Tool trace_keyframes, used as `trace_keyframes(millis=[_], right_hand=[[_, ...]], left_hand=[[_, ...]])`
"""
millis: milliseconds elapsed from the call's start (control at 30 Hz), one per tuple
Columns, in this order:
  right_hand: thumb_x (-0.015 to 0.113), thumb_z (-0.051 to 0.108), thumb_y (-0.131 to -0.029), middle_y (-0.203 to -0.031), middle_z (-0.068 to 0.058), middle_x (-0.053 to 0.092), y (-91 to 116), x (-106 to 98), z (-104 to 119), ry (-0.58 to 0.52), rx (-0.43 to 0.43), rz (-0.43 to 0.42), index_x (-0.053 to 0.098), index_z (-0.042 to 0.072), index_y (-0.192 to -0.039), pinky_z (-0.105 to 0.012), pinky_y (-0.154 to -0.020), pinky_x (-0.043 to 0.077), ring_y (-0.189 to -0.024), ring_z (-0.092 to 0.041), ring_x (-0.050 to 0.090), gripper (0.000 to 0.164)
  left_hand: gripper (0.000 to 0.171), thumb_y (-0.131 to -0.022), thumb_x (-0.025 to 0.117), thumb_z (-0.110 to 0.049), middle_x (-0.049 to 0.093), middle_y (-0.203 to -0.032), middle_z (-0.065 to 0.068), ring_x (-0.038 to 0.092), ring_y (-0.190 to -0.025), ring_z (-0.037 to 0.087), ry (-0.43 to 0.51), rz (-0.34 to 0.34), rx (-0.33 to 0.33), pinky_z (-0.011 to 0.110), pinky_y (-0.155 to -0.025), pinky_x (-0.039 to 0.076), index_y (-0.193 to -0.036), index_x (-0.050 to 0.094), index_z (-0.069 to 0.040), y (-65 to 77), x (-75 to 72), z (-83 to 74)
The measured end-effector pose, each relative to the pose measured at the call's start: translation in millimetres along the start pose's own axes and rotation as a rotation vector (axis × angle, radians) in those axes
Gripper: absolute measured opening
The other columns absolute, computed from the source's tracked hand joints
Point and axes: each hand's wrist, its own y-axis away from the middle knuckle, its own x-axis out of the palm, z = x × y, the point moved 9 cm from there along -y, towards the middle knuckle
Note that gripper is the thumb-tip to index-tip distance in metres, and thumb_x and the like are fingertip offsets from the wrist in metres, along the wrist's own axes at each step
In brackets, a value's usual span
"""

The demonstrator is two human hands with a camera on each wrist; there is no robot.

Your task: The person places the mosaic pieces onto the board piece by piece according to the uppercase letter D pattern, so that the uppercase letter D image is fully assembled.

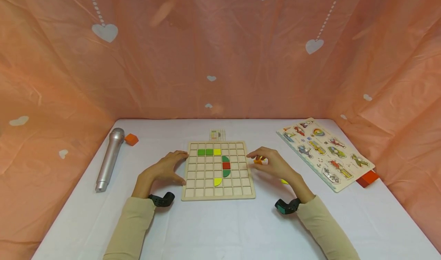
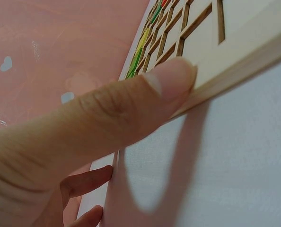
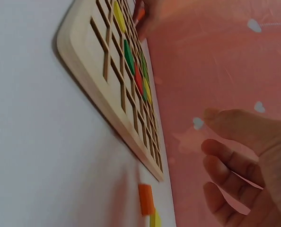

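A wooden grid board (image 1: pixel 235 191) lies flat at the middle of the table. In its cells sit two green squares (image 1: pixel 205 152), a yellow square (image 1: pixel 217 152), a red square (image 1: pixel 226 165) between two rounded green pieces (image 1: pixel 226 173), and a yellow quarter-round piece (image 1: pixel 218 182). My left hand (image 1: pixel 166 169) rests at the board's left side, its thumb (image 2: pixel 171 80) on the edge and fingers spread. Beyond the right side, my right hand (image 1: pixel 272 163) hovers with loosely bent fingers, holding nothing. Beneath it are an orange piece (image 3: pixel 146 199) and a yellow piece (image 3: pixel 154 219), partly hidden.
Behind the board lies a small pattern card (image 1: pixel 218 134). A silver microphone (image 1: pixel 111 158) and an orange block (image 1: pixel 131 139) are at left. At right, a vehicle puzzle board (image 1: pixel 324 158) leans over a red block (image 1: pixel 367 179). Another yellow piece (image 1: pixel 284 182) shows by the right wrist.
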Motion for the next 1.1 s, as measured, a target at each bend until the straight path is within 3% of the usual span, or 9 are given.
trace_keyframes(millis=[233,367,567,800,1100], right_hand=[[0.073,0.003,-0.077,-0.100,-0.013,0.066,14,-20,-11,0.015,0.003,-0.062,0.067,0.005,-0.108,-0.040,-0.070,0.053,-0.083,-0.025,0.061,0.032],[0.073,0.004,-0.078,-0.100,-0.012,0.066,22,-28,-18,0.047,0.012,-0.073,0.066,0.004,-0.109,-0.033,-0.070,0.053,-0.083,-0.025,0.060,0.032],[0.071,0.003,-0.079,-0.100,-0.014,0.065,33,-38,-30,0.058,0.063,-0.078,0.065,0.004,-0.111,-0.033,-0.071,0.053,-0.085,-0.025,0.059,0.032],[0.073,0.004,-0.078,-0.098,-0.014,0.067,40,-39,-47,0.058,0.154,-0.050,0.066,-0.001,-0.106,-0.032,-0.069,0.053,-0.083,-0.024,0.058,0.029],[0.078,0.017,-0.075,-0.094,-0.003,0.065,50,-28,-76,0.162,0.360,0.045,0.067,0.006,-0.102,-0.028,-0.070,0.046,-0.080,-0.015,0.053,0.031]], left_hand=[[0.094,-0.062,0.085,-0.031,0.037,-0.142,0.021,0.028,-0.132,0.044,0.002,0.000,-0.001,0.057,-0.107,0.025,-0.137,0.040,0.003,-0.7,0.6,-0.2],[0.094,-0.062,0.085,-0.032,0.037,-0.142,0.021,0.028,-0.132,0.044,-0.004,-0.001,0.008,0.057,-0.108,0.024,-0.137,0.040,0.003,-0.9,1.4,0.6],[0.094,-0.062,0.085,-0.032,0.037,-0.142,0.021,0.027,-0.132,0.044,-0.011,-0.003,0.009,0.058,-0.108,0.023,-0.137,0.040,0.003,-1.4,1.7,1.8],[0.094,-0.062,0.085,-0.033,0.037,-0.142,0.020,0.029,-0.132,0.042,-0.018,-0.002,0.000,0.057,-0.107,0.026,-0.137,0.040,0.002,-1.4,2.3,2.5],[0.093,-0.062,0.085,-0.032,0.036,-0.142,0.021,0.030,-0.131,0.042,-0.012,-0.003,0.011,0.056,-0.107,0.027,-0.137,0.040,0.003,-0.5,1.0,0.5]])
